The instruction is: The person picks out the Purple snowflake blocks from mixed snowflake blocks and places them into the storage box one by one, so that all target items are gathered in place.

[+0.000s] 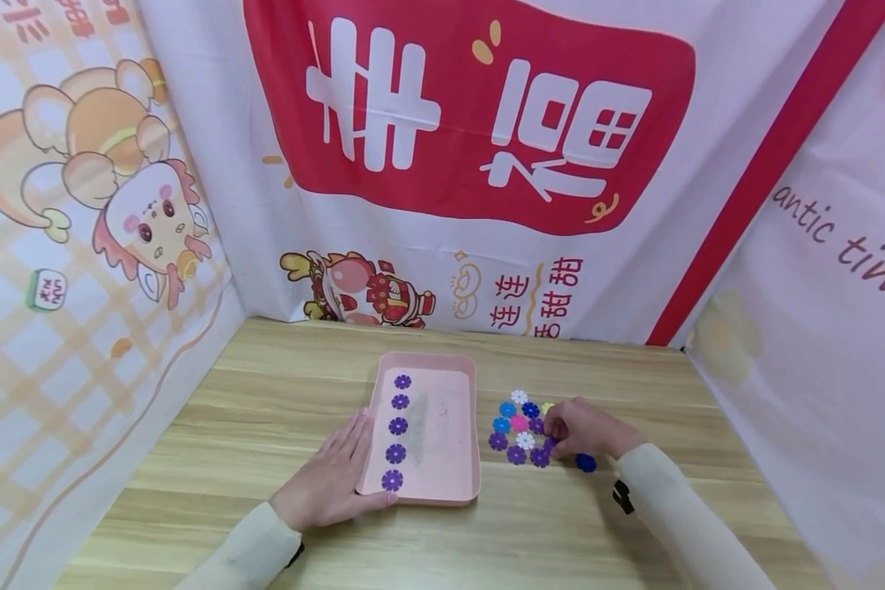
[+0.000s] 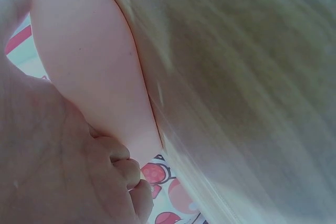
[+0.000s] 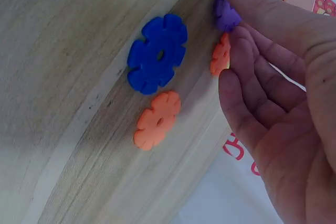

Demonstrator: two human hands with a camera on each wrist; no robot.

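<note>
A pink tray (image 1: 450, 498) holds a column of several purple snowflake discs (image 1: 397, 426) along its left side. My left hand (image 1: 324, 483) rests against the tray's left wall, fingers extended along it and thumb at the near left corner. In the left wrist view the fingers lie along the tray's outer wall (image 2: 100, 61). To the right of the tray, my right hand (image 1: 588, 428) pinches a purple snowflake disc (image 3: 226, 14) between thumb and fingers, at the edge of a loose group of discs. The fingers partly cover that disc.
The loose group includes a pink disc (image 1: 519, 423), a white disc (image 1: 524, 441) and light blue discs (image 1: 501, 424). Near the right wrist lie a dark blue disc (image 3: 157, 54) and an orange disc (image 3: 157, 120). A printed cloth (image 1: 472, 270) hangs behind the wooden table (image 1: 280, 369).
</note>
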